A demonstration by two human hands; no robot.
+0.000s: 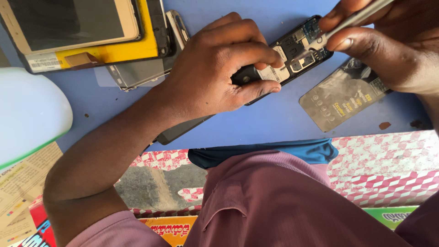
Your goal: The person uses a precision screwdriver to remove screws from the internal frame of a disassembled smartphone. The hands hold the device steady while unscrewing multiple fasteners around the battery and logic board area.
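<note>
Mauve shirt fabric [274, 206] fills the bottom of the view, closest to the lens, with the left forearm rising from it toward the table [256, 123].

On the blue table top, toward its far right part, lies an opened phone [292, 55] with its back cover off, set on a slant, its circuit parts and a white label showing. The left hand [219, 68] is closed over the phone's lower half, fingers curled across it and thumb pressed on its near side, pinning it flat. The right hand [388, 41], at the top right corner of the view, pinches a thin metal tool [356, 18] between thumb and fingers; the tool's tip meets the upper end of the phone.

Just beside the phone on the right, a dark flat battery [343, 98] lies near the table's front edge, apart from both hands. A bare strip of blue runs between the phone and that front edge.

Toward the far left corner, a phone screen in a yellow-backed frame [87, 32] rests on other flat phone parts [141, 71]. A white rounded object [27, 114] sits at the left edge. Below the front edge is a red-and-white checked surface [388, 169].
</note>
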